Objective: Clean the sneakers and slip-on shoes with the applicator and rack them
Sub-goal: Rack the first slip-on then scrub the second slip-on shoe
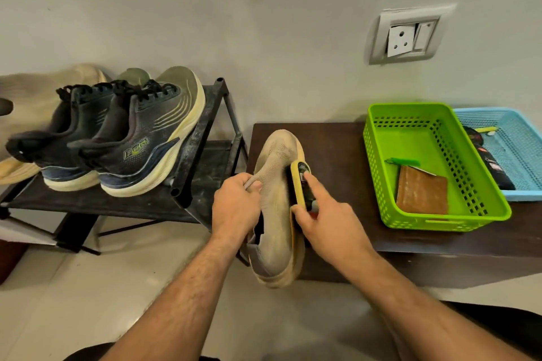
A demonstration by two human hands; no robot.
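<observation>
over the table edge, left hand [234,202] pinches the beige shoe [275,214], right hand [325,220] grips the half-hidden applicator [300,184].

A home is suggested by a shoe rack [202,126], tiled floor [88,287] and wall socket [406,35] by plastic baskets [381,173]

The slip-on shoe [277,214] is tan, like sand. The applicator [300,184] is yellow and black. The two sneakers [117,138] are dark grey and green, with cream soles and black laces. One basket [434,167] is bright green with little square holes. The other basket [510,149] is light blue. The table [337,149] is dark brown.
</observation>
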